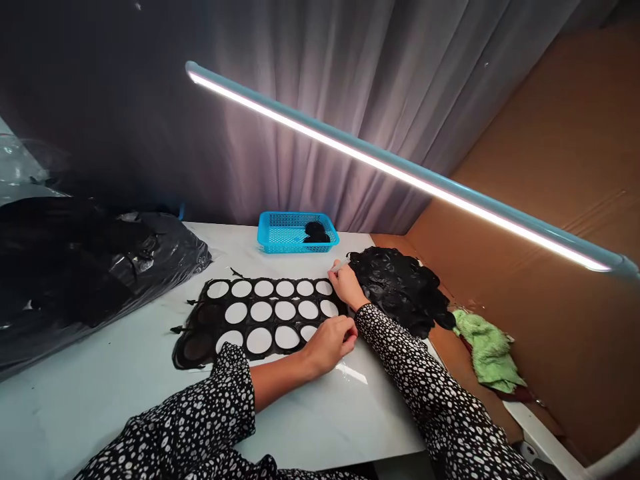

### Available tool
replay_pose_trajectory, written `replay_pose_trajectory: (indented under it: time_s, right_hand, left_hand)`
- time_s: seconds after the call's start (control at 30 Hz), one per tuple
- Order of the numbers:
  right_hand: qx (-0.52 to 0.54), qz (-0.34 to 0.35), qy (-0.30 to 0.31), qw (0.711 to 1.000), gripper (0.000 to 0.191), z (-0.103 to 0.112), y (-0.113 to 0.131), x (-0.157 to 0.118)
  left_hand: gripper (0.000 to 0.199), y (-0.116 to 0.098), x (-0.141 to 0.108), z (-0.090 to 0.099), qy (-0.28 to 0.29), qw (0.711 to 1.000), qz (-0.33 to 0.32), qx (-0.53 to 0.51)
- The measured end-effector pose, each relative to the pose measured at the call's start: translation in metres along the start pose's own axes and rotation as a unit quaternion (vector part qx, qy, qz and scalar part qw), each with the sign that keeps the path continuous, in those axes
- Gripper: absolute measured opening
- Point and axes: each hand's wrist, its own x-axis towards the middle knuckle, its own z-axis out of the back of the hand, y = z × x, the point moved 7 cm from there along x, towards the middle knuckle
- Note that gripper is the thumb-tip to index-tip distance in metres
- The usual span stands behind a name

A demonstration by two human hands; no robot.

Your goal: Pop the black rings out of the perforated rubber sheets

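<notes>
A black sheet (260,320) with rows of round white circles lies on the white tabletop (320,420). My left hand (327,343) sits at the sheet's lower right edge, its fingers curled against the black material. My right hand (346,285) is just above, beyond the sheet's right end, and grips a slim pale tool (339,266) with its tip pointing away from me. A heap of crumpled black scraps (403,290) lies close to the right of that hand.
A blue perforated plastic basket (298,232) holds black scraps at the table's back. A bulging black plastic bag (100,267) fills the left side. A green cloth (487,350) lies to the right, against a cardboard wall (540,167). A long light bar (400,167) crosses above the table.
</notes>
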Motion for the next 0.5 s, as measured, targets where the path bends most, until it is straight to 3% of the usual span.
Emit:
replay_pose_trajectory:
  time_s: [0.3, 0.5]
  right_hand:
    - [-0.088, 0.015, 0.052, 0.995, 0.021, -0.018, 0.014, 0.004]
    - [-0.160, 0.000, 0.065, 0.985, 0.028, 0.004, -0.012, 0.015]
  left_hand:
    - [0.018, 0.001, 0.000, -0.007, -0.035, 0.995, 0.007, -0.088]
    - [0.014, 0.002, 0.024, -0.021, -0.039, 0.996, 0.004, -0.081]
